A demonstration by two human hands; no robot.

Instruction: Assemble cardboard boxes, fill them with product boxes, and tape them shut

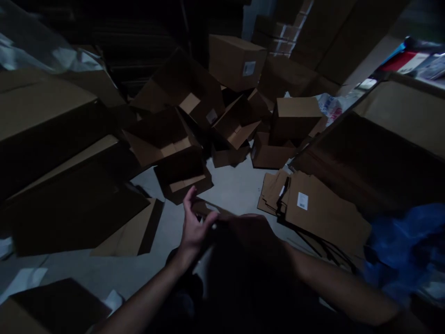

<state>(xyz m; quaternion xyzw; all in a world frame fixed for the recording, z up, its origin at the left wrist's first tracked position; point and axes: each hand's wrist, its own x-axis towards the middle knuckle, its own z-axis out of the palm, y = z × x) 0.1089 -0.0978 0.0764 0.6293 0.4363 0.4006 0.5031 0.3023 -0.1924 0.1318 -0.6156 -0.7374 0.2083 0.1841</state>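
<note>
Head view: left fingers (189, 197) wide apart at cardboard (222, 212) edge, right fingers (253, 216) unclear.

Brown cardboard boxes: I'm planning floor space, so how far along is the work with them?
Partway, I'd judge. Apparently done: the flattened brown cardboard sheets piled on the right. In hand: a brown cardboard piece at the left hand; shadow hides its full shape. Probably left: several open brown cardboard boxes ahead, unflattened.
</note>
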